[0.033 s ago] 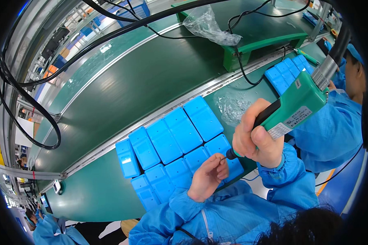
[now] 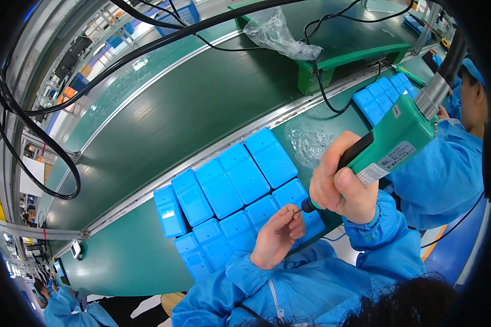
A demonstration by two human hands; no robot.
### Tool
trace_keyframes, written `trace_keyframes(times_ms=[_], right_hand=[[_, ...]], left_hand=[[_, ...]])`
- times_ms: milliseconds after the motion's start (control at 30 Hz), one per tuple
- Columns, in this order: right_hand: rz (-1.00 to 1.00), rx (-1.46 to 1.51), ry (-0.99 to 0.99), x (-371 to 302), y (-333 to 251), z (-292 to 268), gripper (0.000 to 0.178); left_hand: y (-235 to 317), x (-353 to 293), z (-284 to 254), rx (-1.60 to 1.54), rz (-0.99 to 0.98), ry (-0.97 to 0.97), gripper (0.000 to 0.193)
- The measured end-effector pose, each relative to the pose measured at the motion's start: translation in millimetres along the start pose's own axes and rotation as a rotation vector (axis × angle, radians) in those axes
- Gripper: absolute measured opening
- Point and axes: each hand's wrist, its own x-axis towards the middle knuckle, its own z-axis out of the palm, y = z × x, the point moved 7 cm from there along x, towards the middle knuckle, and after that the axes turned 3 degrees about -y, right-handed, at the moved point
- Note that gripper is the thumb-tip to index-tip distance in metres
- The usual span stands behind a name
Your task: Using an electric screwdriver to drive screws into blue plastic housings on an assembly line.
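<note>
My right hand point(image 2: 346, 185) is closed around the black grip of a green electric screwdriver point(image 2: 401, 136), its nose tilted down to the left. A thin screwdriver bit point(image 2: 299, 211) sticks out of that nose. Its tip meets the pinched thumb and fingers of my left hand point(image 2: 277, 235); whether a small screw is there too is hidden. Under and beside both hands lie rows of blue plastic housings point(image 2: 232, 180) with small holes. The nearest housing point(image 2: 312, 224) is partly covered by my left hand and the driver's nose.
Loose small screws on clear plastic point(image 2: 311, 143) lie beyond my right hand. A green stand point(image 2: 338, 68) bears a crumpled clear bag point(image 2: 281, 35). Black cables loop overhead. At right, a co-worker's blue sleeve point(image 2: 436, 169) is close to my right arm, near more blue housings point(image 2: 384, 98).
</note>
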Motion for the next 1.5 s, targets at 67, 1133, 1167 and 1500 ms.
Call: trace_keyframes(times_ms=[67,1133,1167,1500], right_hand=[[0.014,0.004,-0.004,-1,4,0,0.032],[-0.056,-0.213,0.205,5,41,-46,0.016],[-0.056,-0.213,0.205,5,41,-46,0.016],[-0.101,-0.32,0.135,3,52,-41,0.018]], left_hand=[[0,-1,-1,0.027,0.006,0.01,0.018],[-18,24,-19,0.179,-0.067,0.013,0.026],[-19,24,-16,0.179,-0.067,0.012,0.026],[-20,29,-13,0.383,-0.114,0.171,0.029]])
